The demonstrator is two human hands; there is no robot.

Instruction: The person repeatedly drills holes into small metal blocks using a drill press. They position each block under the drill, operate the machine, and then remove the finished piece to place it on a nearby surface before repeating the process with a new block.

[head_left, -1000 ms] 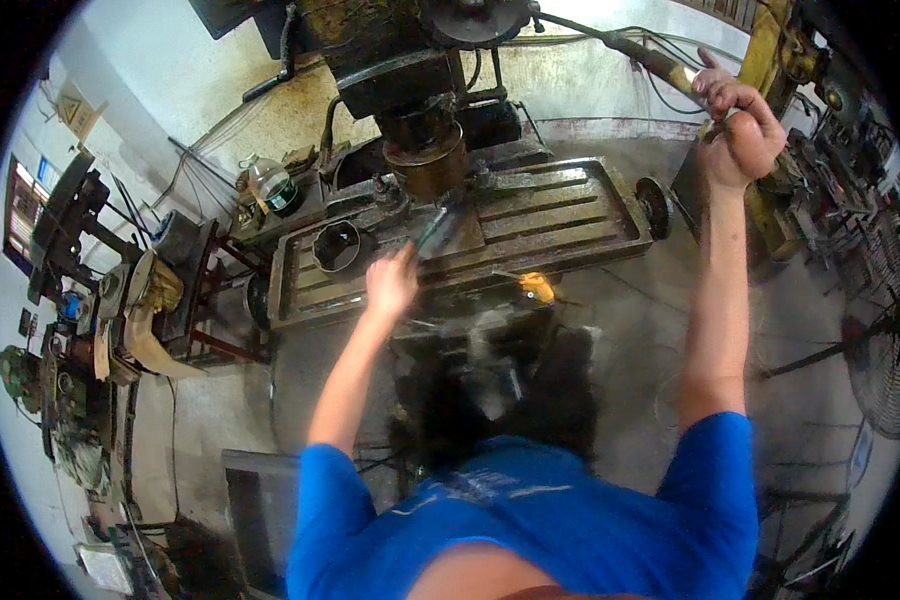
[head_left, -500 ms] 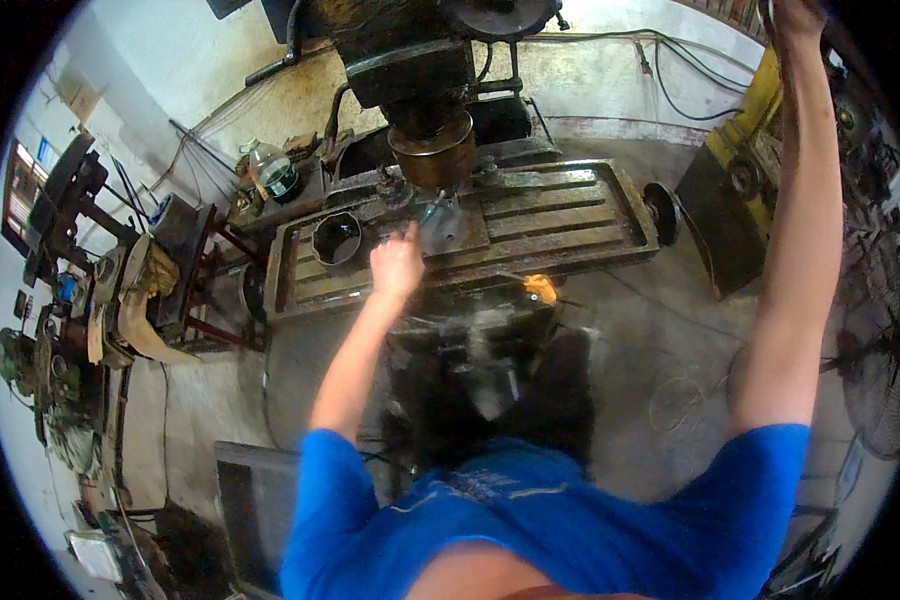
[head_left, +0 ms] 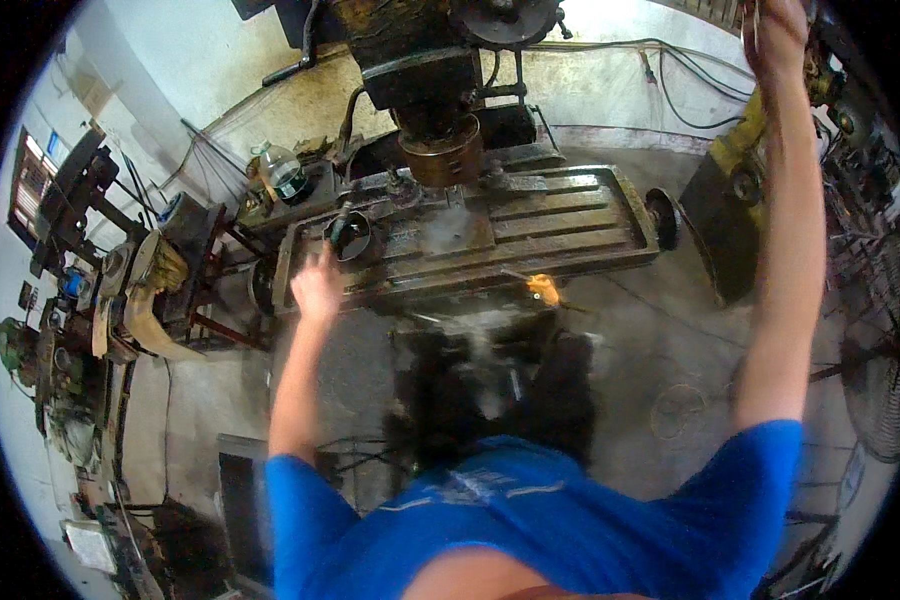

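My left hand point(head_left: 317, 288) is closed round a slim, brush-like tool point(head_left: 341, 222), blurred, its exact kind unclear. The tool is over the mouth of a round dark can point(head_left: 360, 250) at the left end of the machine table point(head_left: 560, 240). My right arm stretches up to the top right. There my right hand point(head_left: 778, 40) looks closed at the picture's edge, and what it grips is cut off. The milling machine's head and round spindle point(head_left: 442, 155) hang over the middle of the table, above a pale, shiny patch.
An orange-yellow cloth-like thing point(head_left: 543, 289) lies at the table's front edge. A round handwheel point(head_left: 662, 219) juts from the right end. Behind on the left stands a clear plastic bottle point(head_left: 282, 178). A yellow machine point(head_left: 725, 200) stands at right, a fan point(head_left: 878, 400) below it.
My left hand has moved left with the slim tool, from beneath the spindle to the can. My right hand is still raised, shifted slightly left in the picture.
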